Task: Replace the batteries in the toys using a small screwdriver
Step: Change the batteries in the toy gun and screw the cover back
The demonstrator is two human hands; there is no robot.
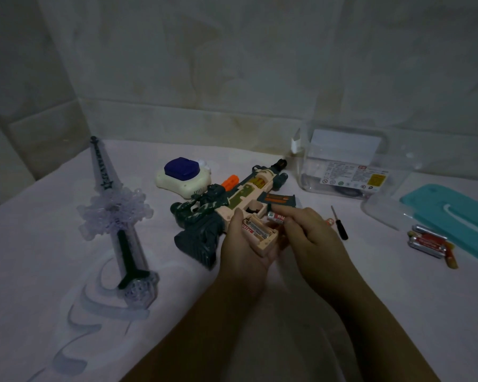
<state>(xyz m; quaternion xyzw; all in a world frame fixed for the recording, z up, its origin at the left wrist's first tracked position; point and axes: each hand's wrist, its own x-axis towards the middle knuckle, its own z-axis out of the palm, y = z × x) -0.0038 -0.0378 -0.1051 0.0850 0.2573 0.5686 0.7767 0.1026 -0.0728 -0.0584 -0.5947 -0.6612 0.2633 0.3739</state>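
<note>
A camouflage toy gun (229,205) lies on the white cloth at the centre, its grip turned towards me. My left hand (240,249) wraps around the grip, whose battery compartment (260,232) stands open with batteries inside. My right hand (307,230) pinches a red and silver battery (276,217) just above the compartment. A small black-handled screwdriver (340,223) lies on the cloth right of my right hand. A pile of loose batteries (428,242) rests further right.
A clear toy sword (116,213) lies at the left. A cream toy with a blue top (182,177) sits behind the gun. A clear plastic box (348,164) stands at the back right, a teal lid (453,213) at the right edge.
</note>
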